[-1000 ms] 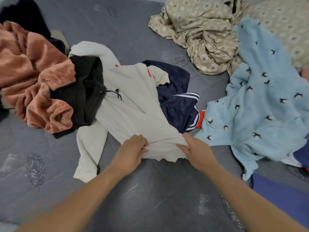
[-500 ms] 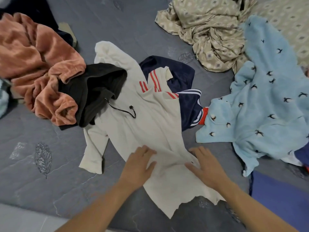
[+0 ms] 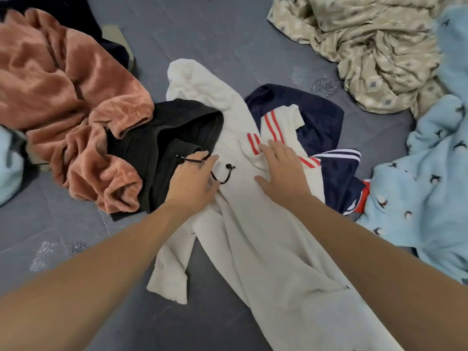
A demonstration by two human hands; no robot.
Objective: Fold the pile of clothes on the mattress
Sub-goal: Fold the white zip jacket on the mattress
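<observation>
pale blue cloth (image 3: 10, 160): far L edge, 9 o'clock, only partly in view.
pink fleece (image 3: 71, 102): bunched at 10 o'clock, its lower fold lying over the black hoodie's L side.
black hoodie (image 3: 164, 138): just R of the fleece, crumpled; its drawcord (image 3: 222, 174) loops out onto the white cloth.
left hand (image 3: 193, 181): ctr, fingers fairly straight & loosely spread, flat on the hoodie edge w/ tips at the drawcord; not gripping anything I can see.
white garment (image 3: 266, 236): task item, ctr of grey mattress (image 3: 63, 236), runs from 12 o'clock down to 5 o'clock, red stripes near top, one sleeve trailing to 7 o'clock.
right hand (image 3: 281, 171): just R of ctr, fingers wide & straight, palm pressing down on the white garment below the red stripes.
navy garment (image 3: 316, 117): under the white one's R side, white stripes showing, at 2 o'clock from ctr.
beige patterned cloth (image 3: 367, 51): heaped at 1 o'clock.
blue bird-print fleece (image 3: 425, 198): R edge, 3 o'clock, touching the navy piece.
</observation>
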